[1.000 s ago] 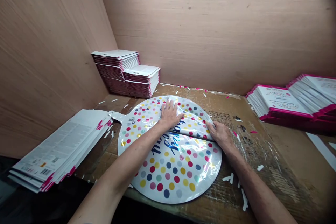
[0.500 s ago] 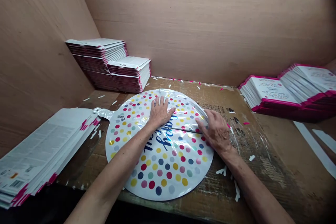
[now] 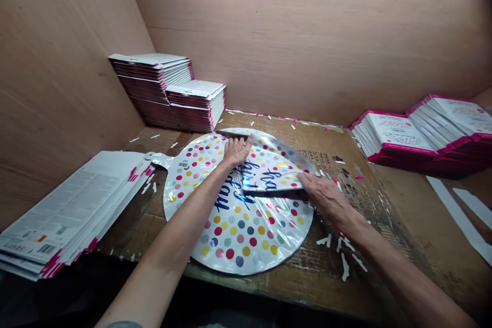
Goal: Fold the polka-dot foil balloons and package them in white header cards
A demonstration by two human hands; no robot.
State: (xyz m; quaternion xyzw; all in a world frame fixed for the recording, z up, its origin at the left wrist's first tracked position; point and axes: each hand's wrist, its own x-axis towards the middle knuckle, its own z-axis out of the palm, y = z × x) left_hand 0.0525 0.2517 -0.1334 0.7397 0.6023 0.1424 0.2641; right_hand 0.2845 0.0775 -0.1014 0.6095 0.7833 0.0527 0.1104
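In head cam I see a round foil balloon (image 3: 246, 236), white w/ coloured dots and blue lettering. It lies flat on the brown cardboard (image 3: 369, 174), in the middle of my view, and its neck (image 3: 158, 158) points to the left. My left hand (image 3: 237, 151) is open and rests on the far part of the balloon, fingers a bit apart, not clamped. My right hand (image 3: 325, 192) is closed on the right edge of a folded flap (image 3: 274, 164) of the same foil; the fingertips are blurred, so prob. thumb is on top, but I am not fully sure. The flap shows a dark near edge.

Behind, L side, a stepped stack of packs (image 3: 154, 97) stands near the wooden wall (image 3: 292, 36). Printed sleeves (image 3: 77, 205) lie by the neck. On R there are more pink-edged packs (image 3: 403, 138), w/ paper scraps (image 3: 345, 266) near the balloon and white strips (image 3: 457, 215) farther right.
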